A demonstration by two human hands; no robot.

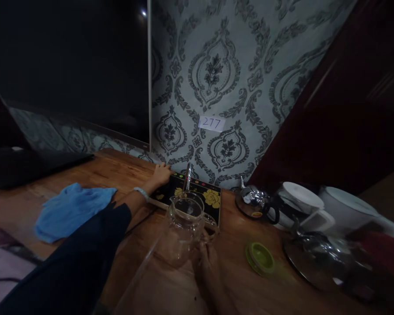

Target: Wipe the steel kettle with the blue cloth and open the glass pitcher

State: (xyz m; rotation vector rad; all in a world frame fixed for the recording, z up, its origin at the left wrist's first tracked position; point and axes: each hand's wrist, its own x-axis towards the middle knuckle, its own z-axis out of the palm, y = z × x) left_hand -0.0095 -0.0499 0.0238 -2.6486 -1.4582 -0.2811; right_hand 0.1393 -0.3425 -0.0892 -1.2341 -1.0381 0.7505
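Curved loosely, the fingers of my left hand (162,174) rest at the back left part of a black panel (203,188) with gold flowers and a row of coloured buttons. Their tips are hard to make out. A clear glass teapot (180,234) without a lid is held up in front of this panel. My right hand (208,258) is closed around its handle. The inside of the teapot looks empty. Behind the teapot's rim rises a curved metal spout (188,175) on the panel.
A blue cloth (72,210) lies crumpled on the wooden tabletop (124,168) at left. To the right are a green lid (262,257), a small metal teapot (254,201), white pitchers (302,197) and another shiny metal pot (318,249). A dark screen (68,65) hangs above.
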